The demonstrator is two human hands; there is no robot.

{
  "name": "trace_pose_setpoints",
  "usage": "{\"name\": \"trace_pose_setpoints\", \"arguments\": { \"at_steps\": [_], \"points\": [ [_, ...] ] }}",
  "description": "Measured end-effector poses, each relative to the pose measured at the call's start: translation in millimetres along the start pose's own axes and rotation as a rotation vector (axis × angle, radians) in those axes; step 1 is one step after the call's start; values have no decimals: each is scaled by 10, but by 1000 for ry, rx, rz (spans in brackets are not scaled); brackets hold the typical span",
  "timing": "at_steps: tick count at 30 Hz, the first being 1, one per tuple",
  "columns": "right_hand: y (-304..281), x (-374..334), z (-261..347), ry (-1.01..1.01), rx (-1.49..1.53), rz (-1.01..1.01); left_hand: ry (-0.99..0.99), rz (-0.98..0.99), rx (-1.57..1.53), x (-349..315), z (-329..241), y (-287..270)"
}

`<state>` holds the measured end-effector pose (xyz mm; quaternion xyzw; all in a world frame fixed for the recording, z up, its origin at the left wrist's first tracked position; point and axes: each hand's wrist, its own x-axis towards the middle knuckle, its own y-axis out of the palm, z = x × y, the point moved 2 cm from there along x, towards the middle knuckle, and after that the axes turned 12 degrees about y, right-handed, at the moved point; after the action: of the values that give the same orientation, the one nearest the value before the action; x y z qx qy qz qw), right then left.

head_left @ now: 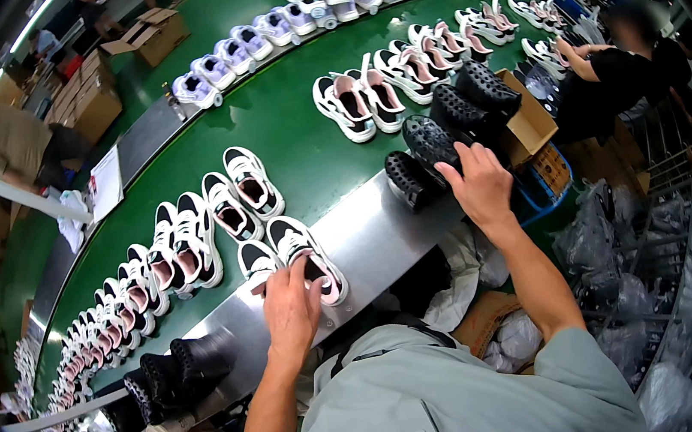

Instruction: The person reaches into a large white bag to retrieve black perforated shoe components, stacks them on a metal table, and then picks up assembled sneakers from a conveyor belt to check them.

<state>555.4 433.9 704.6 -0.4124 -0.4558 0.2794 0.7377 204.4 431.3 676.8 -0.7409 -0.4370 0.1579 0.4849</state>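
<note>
Green counter (290,110): wide and glossy; I see a row of black-and-white sneakers (140,280) curving down its left side.
Metal ledge (368,222): shiny, running along the counter's near edge.
Near pair (290,236): two black-and-white sneakers by the ledge, toes toward the green.
Left grip (288,309): at the pair's heel openings, thumb apart from the fingers; I cannot tell whether it pinches.
Right grip (481,186): thumb and index parted beside the black studded forms (430,138); pinching, I cannot tell.
Far strip (146,133): grey, carrying lavender sneakers (255,41).
Room: cartons (94,100) at left, a person in black (630,69) and bagged racks (671,262) at right.
</note>
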Motion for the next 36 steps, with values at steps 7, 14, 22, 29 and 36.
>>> {"name": "trace_pose_setpoints", "arguments": {
  "at_steps": [7, 14, 22, 29, 36],
  "points": [
    [-606, -671, 727, -434, 590, 827, 319, 337, -359, 427, -433, -261],
    [-192, -1267, 808, -504, 331, 1359, 86, 839, -969, -159, -221, 317],
    [83, -1104, 903, 51, 548, 1034, 76, -109, 204, 261, 505, 210],
    [429, -1333, 1102, -19, 436, 712, 154, 523, -42, 861, 897, 673],
    [1060, -1604, 1199, -178, 213, 402, 305, 424, -350, 952, 744, 1026]
  ]
}}
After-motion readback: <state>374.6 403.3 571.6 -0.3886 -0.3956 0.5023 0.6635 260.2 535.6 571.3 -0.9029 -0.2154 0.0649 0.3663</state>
